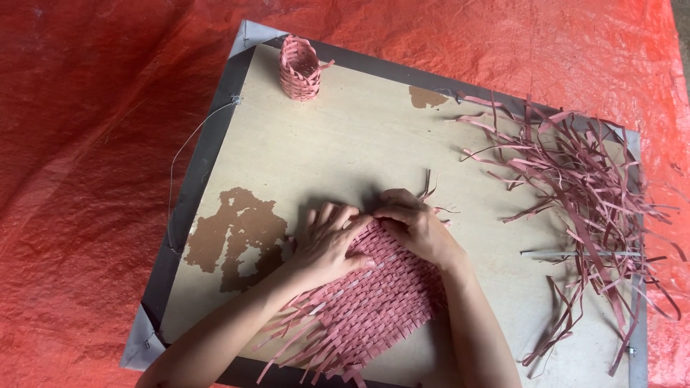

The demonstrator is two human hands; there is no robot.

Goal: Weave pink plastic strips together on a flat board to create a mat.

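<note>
My left hand [327,241] pressed flat on the woven pink strip mat [377,298] at the board's [338,136] near edge; my right hand [417,226] pinched its top strip, which I judged needed snug, even tension.

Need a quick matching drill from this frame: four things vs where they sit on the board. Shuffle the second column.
Things:
1. small woven basket
2. pile of loose pink strips
3. flat woven mat
4. dark worn patch

Places:
A. under both hands, near edge of the board
B. far corner of the board
C. right side of the board
D. just left of the left hand

Pairs: 1-B, 2-C, 3-A, 4-D. The right hand presses the mat's far edge beside the left.
</note>
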